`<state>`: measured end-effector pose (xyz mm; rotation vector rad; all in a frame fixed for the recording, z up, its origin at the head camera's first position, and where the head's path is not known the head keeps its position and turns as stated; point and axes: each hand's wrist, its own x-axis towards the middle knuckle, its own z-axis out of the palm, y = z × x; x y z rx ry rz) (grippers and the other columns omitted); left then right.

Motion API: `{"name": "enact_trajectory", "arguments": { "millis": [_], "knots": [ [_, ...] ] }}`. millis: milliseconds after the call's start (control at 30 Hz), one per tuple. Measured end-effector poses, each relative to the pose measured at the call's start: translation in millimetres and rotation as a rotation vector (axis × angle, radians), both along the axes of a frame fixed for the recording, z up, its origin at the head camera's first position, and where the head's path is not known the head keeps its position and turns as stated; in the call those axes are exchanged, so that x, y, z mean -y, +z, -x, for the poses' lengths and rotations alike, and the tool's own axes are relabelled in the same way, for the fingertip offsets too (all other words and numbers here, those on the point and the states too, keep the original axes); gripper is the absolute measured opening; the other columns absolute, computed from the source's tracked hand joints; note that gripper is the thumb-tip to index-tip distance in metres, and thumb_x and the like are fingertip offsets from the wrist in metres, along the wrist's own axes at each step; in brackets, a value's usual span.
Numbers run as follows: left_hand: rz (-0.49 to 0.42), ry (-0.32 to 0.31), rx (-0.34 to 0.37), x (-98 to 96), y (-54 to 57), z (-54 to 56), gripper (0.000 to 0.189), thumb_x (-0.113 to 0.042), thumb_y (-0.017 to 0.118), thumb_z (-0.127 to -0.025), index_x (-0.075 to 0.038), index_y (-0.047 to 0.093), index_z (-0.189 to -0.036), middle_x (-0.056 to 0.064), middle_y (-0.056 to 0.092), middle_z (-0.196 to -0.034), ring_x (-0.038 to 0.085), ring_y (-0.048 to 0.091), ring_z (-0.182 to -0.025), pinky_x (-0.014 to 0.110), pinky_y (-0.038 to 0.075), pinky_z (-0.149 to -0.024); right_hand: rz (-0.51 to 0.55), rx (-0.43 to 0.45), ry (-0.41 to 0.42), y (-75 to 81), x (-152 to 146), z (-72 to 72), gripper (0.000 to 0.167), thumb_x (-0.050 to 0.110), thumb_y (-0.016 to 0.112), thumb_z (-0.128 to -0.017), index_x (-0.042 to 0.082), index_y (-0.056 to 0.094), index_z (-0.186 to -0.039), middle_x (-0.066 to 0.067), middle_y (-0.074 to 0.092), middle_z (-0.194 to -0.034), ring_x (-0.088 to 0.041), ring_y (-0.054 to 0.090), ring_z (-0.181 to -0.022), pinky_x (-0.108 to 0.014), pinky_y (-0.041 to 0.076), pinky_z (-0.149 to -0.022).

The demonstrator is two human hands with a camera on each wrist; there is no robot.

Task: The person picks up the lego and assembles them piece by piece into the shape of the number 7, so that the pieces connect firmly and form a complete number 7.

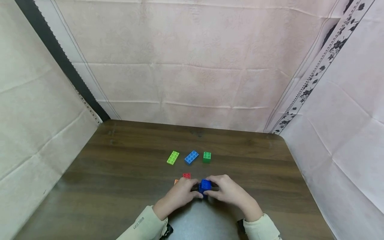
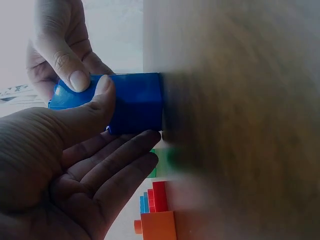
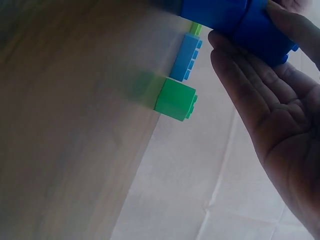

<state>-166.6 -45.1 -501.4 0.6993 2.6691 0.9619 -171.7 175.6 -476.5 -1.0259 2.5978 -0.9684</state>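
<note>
Two dark blue toy bricks [image 1: 205, 185] stand one on top of the other near the front middle of the table. A seam between the lower brick [image 3: 215, 12] and the upper brick [image 3: 260, 37] shows in the right wrist view. From the left side, my left hand [image 1: 181, 193] holds the stack between thumb and fingers. On the opposite side, my right hand [image 1: 229, 191] pinches it, its thumb on the upper brick. The stack's base meets the tabletop in the left wrist view.
Behind the hands lie a lime brick [image 1: 173, 157], a lighter blue brick [image 1: 191, 157] and a green brick [image 1: 207, 157]. A red brick [image 1: 186, 175] and an orange brick [image 2: 159, 226] sit by my left hand. Pale cloth [image 1: 192, 83] hangs around the wooden table [image 1: 120, 160].
</note>
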Motion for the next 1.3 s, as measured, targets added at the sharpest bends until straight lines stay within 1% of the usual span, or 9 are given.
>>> {"name": "enact_trajectory", "arguments": {
  "millis": [200, 533, 633, 1000, 1300],
  "knots": [
    [-0.007, -0.015, -0.015, 0.4, -1.2, 1.8, 0.036, -0.029, 0.081, -0.086, -0.009, 0.072, -0.115, 0.000, 0.074, -0.107, 0.011, 0.068, -0.100, 0.031, 0.056, -0.084, -0.013, -0.012, -0.009, 0.6, 1.3, -0.2, 0.032, 0.024, 0.075, -0.093, 0.007, 0.068, -0.120, -0.001, 0.072, -0.109, -0.006, 0.068, -0.096, -0.020, 0.055, -0.080],
    [-0.037, -0.002, 0.039, 1.7, -0.9, 4.3, 0.038, -0.030, 0.083, -0.085, -0.009, 0.073, -0.114, 0.001, 0.074, -0.107, 0.009, 0.068, -0.096, 0.032, 0.057, -0.083, -0.025, 0.013, -0.007, 3.8, 0.4, 0.4, 0.035, 0.026, 0.075, -0.093, 0.006, 0.068, -0.121, -0.003, 0.072, -0.110, -0.009, 0.067, -0.093, -0.031, 0.058, -0.083],
    [-0.042, -0.003, 0.046, 1.8, -0.6, 4.5, 0.037, -0.029, 0.083, -0.085, -0.009, 0.073, -0.114, 0.001, 0.074, -0.106, 0.009, 0.069, -0.095, 0.032, 0.057, -0.083, -0.031, 0.018, -0.008, 4.3, 0.5, 0.8, 0.036, 0.027, 0.075, -0.093, 0.006, 0.068, -0.121, -0.003, 0.072, -0.110, -0.009, 0.067, -0.094, -0.032, 0.058, -0.083],
    [-0.046, -0.021, 0.060, 2.4, 0.6, 5.1, 0.035, -0.028, 0.083, -0.085, -0.010, 0.073, -0.113, -0.001, 0.074, -0.106, 0.008, 0.068, -0.095, 0.030, 0.057, -0.082, -0.039, 0.025, -0.003, 5.7, 1.5, 1.1, 0.034, 0.024, 0.075, -0.093, 0.006, 0.068, -0.121, -0.002, 0.072, -0.109, -0.005, 0.065, -0.091, -0.027, 0.057, -0.083],
    [-0.047, -0.001, 0.086, 1.7, 0.8, 5.8, 0.037, -0.028, 0.083, -0.085, -0.010, 0.072, -0.116, 0.001, 0.073, -0.110, 0.009, 0.069, -0.096, 0.031, 0.058, -0.082, -0.046, 0.035, 0.007, 6.8, 2.8, 0.8, 0.033, 0.023, 0.073, -0.095, 0.007, 0.067, -0.122, 0.001, 0.071, -0.108, -0.003, 0.064, -0.089, -0.023, 0.055, -0.082]
  ]
}}
